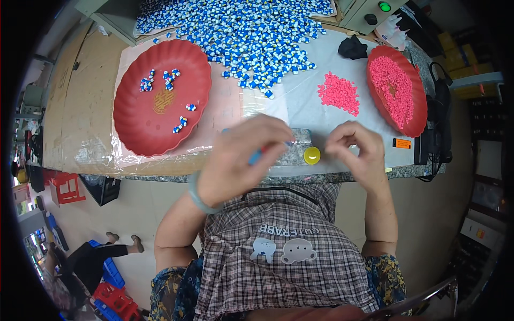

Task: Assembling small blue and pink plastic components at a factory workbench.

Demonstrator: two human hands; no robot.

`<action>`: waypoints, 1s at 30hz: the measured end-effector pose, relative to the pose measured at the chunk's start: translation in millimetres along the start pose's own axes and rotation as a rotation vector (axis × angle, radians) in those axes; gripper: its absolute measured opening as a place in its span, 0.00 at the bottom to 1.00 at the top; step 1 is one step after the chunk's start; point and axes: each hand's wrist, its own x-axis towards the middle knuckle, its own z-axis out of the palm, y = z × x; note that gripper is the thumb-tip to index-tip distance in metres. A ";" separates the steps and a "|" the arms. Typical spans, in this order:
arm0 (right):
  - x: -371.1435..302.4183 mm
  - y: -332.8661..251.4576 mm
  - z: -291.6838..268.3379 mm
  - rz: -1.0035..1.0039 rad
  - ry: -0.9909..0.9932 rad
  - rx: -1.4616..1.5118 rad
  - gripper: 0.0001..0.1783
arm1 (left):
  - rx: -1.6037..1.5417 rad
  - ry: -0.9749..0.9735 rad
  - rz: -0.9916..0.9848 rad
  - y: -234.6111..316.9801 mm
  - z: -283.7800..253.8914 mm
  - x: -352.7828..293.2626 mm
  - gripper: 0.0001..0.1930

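My left hand (238, 158), a bracelet on its wrist, is closed and somewhat blurred over the front of the table. A small blue-and-red piece (255, 156) shows between its fingers. To its right, my right hand (360, 152) is curled with thumb and fingertips close together. Whatever those fingertips hold, if anything, is too small to make out. A round yellow dish (312, 155) lies between the hands, next to a grey speckled block (300, 140) partly covered by my left hand. Small pink pieces (339, 93) lie in a loose patch beyond my right hand.
A large heap of blue-and-white pieces (251, 43) spreads across the back. At left, a red scalloped tray (134, 120) holds a few small clusters. Another red tray (416, 115) of pink pieces stands at right, near a black crumpled cloth (352, 48) and an orange-and-black box (401, 143).
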 end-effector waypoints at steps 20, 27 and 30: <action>42.9 71.4 -1.2 -0.184 0.112 -0.638 0.06 | 0.633 0.024 0.084 -72.3 -7.9 29.8 0.09; 46.0 72.3 -3.7 -0.188 0.069 -0.677 0.09 | 0.678 -0.247 0.101 -89.8 5.9 38.7 0.09; 44.1 67.1 -8.8 -0.215 0.097 -0.535 0.07 | 0.705 -0.287 0.117 -89.4 6.6 41.3 0.09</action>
